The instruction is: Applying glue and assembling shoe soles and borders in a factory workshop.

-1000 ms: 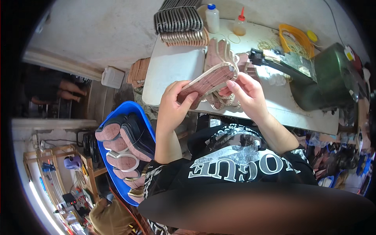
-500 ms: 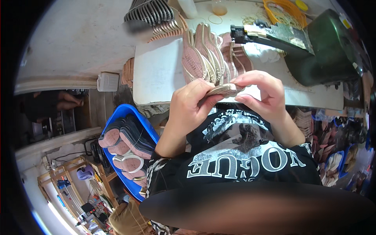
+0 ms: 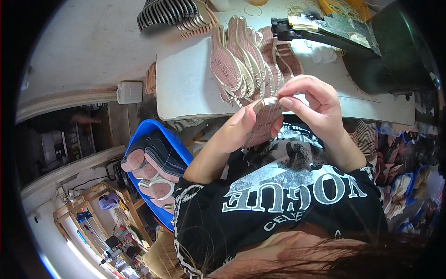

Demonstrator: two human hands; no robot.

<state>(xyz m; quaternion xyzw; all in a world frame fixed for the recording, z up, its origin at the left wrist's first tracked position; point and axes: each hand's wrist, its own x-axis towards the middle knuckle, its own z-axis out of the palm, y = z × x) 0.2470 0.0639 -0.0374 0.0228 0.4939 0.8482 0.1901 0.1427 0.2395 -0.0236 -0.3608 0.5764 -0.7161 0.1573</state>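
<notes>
My left hand (image 3: 238, 129) is wrapped round a shoe insole (image 3: 265, 120) with a pinkish gridded face, held tilted in front of my shirt. A pale rim shows along its upper end. At that end, the thumb and forefinger of my right hand (image 3: 320, 102) pinch together at the insole's edge; whatever lies between those fingertips is too small to make out. Just beyond both hands, a fanned pile of similar insoles (image 3: 226, 67) with pale, pleated rims lies on the white table (image 3: 186, 88).
A dark arm-shaped machine (image 3: 320, 35) reaches over the table from the right. Bundled dark soles (image 3: 169, 14) stand at the far left. To my left, a blue basket (image 3: 134, 139) holds stacked soles. A white plastic container (image 3: 129, 92) sits beyond it.
My left hand has turned the insole from nearly edge-on so its gridded face shows. My right fingers have closed in at its edge. The whole view has shifted slightly.
</notes>
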